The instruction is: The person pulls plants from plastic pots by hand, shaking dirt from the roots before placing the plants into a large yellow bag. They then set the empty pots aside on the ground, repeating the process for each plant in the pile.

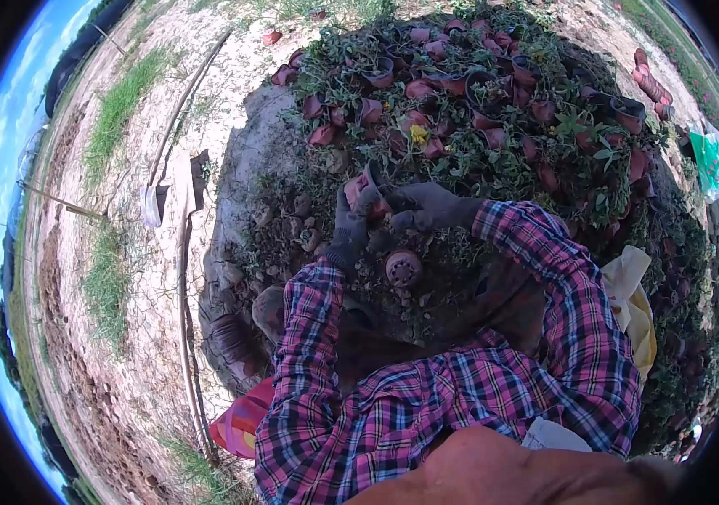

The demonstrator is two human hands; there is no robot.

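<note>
My left hand (351, 223), in a dark glove, is closed around a small reddish-brown plant pot (361, 187) held above the ground. My right hand (431, 207), gloved too, comes in from the right with its fingers curled together beside the pot. What its fingertips grip is too small to make out. Below both hands, a reddish-brown pot (403, 269) shows its round base with holes. Beyond them spreads a large heap of potted plants (460, 101), many tipped over, with green leaves and a yellow flower (418, 134).
Stacked pots (233, 341) lie to the left of my legs, with another stack (652, 87) at the far right. Long poles (184, 311) and a hoe-like blade (154, 206) lie on the pale soil. A green-and-white bag (707, 164) is at right; a red bag (241, 421) is near my left side.
</note>
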